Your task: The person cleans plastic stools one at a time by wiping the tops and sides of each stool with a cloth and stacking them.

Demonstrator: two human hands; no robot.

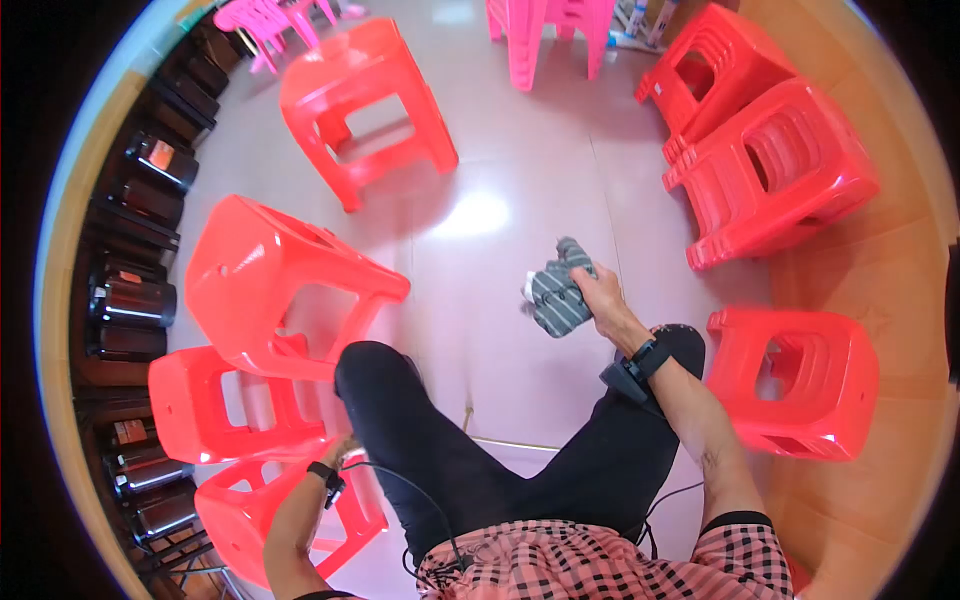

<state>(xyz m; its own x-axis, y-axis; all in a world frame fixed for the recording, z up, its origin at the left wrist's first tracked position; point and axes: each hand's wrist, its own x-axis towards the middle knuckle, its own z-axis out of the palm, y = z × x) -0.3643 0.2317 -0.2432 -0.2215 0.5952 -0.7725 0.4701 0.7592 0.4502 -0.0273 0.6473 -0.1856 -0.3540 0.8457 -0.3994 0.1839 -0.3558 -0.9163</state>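
My right hand (601,296) is closed round a bunched grey cloth (560,295) with pale stripes, held above the floor in front of my right knee. A small white patch shows at the cloth's left side. My left hand (343,449) is low beside my left thigh, close to a red plastic stool (240,520); my leg hides its fingers. Nearest to that hand are this stool and another red stool (185,405), which stands just ahead of it.
More red stools, one tipped (235,275) and one farther ahead (360,60), stand to the left. Nested red stools (800,150) and another red stool (845,385) are on the right by orange-brown boxes (850,270). Dark glossy containers (130,300) line the left shelf; pink stools (525,40) stand ahead.
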